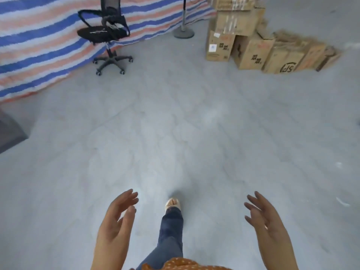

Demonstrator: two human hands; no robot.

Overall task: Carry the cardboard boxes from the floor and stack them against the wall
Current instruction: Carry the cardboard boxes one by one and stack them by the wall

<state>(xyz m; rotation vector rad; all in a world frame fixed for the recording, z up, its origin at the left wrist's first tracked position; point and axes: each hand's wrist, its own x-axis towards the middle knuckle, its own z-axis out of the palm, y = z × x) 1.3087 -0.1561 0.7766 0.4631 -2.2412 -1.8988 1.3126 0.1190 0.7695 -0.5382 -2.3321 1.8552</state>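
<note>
Nearest the camera, the left hand [116, 221] and the right hand [266, 221] are held out palms inward, fingers loosely extended and holding nothing, with one foot [172, 204] in a light sandal stepping forward on the grey floor [175, 123] between them. Beyond the bare middle floor, a black office chair [106, 34] stands at upper left before a striped tarpaulin [39, 45]. The cardboard boxes [249, 45] sit stacked at upper right, beside a round stand base [184, 33].

Grey floor [175, 117] under stacked cardboard boxes [251, 53], office chair [109, 36] (on castors), lamp base [183, 33]
</note>
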